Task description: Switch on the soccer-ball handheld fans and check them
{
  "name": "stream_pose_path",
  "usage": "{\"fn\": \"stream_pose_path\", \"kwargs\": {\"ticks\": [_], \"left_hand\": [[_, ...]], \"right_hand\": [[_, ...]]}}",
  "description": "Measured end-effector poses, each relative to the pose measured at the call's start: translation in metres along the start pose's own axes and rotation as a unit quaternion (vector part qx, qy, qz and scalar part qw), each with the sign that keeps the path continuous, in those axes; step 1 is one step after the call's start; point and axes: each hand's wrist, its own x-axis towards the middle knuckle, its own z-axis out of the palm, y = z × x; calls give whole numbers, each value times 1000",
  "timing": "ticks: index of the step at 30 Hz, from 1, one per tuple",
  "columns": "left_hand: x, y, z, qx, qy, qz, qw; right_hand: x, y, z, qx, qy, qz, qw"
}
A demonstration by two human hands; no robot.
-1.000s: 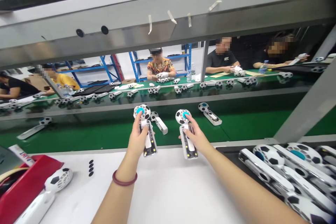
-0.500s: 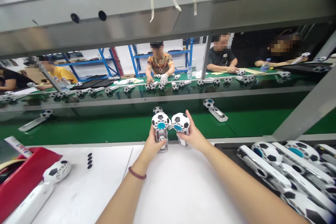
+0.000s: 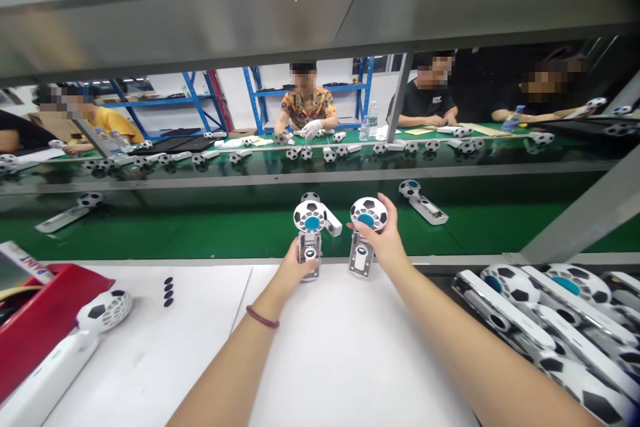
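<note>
Ball-headed devices (image 3: 371,207), two, in hands (image 3: 391,243)

Bright, diffuse indoor light, soft sheen on metal, wide-angle edge distortion, dark right corners.

The left hand's (image 3: 294,268) finger has left the blue centre (image 3: 313,223) of its football-patterned device (image 3: 306,210), and the right hand (image 3: 390,243) has parted its own football-patterned unit (image 3: 369,209) from that nearly touching device.
</note>
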Motion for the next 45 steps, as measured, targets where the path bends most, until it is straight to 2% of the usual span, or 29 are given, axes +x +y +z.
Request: {"fn": "stream_pose_path", "kwargs": {"ticks": [4,8,12,22,27,29,32,35,39,42,45], "left_hand": [[0,0,1,4,3,6,1000],[0,-1,0,-2,3,5,1000],[0,0,1,-20,9,2,1000],[-1,7,-2,-124,84,1,989],[-2,6,-1,-163,70,1,984],[-2,6,-2,-179,59,2,982],[-4,8,-3,-201,38,-5,979],[-7,11,-3,-212,14,-21,977],[-11,15,1,-204,-15,-40,978],[-12,15,4,-189,-35,-53,980],[-12,14,5,-181,-46,-53,981]], "right_hand": [[-3,-5,-1,35,-4,-8,999],[-2,0,-6,10,1,-43,999],[-1,3,-9,-6,-21,-69,997],[-5,2,-4,-29,-32,-71,997],[2,6,-7,-29,-49,-8,998],[4,9,-10,-50,-90,65,993],[5,14,-13,-92,-174,185,963],[1,15,-11,-67,-173,205,961],[-5,11,-6,64,-132,262,954],[-8,6,-3,111,-156,294,936],[-10,3,-4,112,-192,300,928]]}}
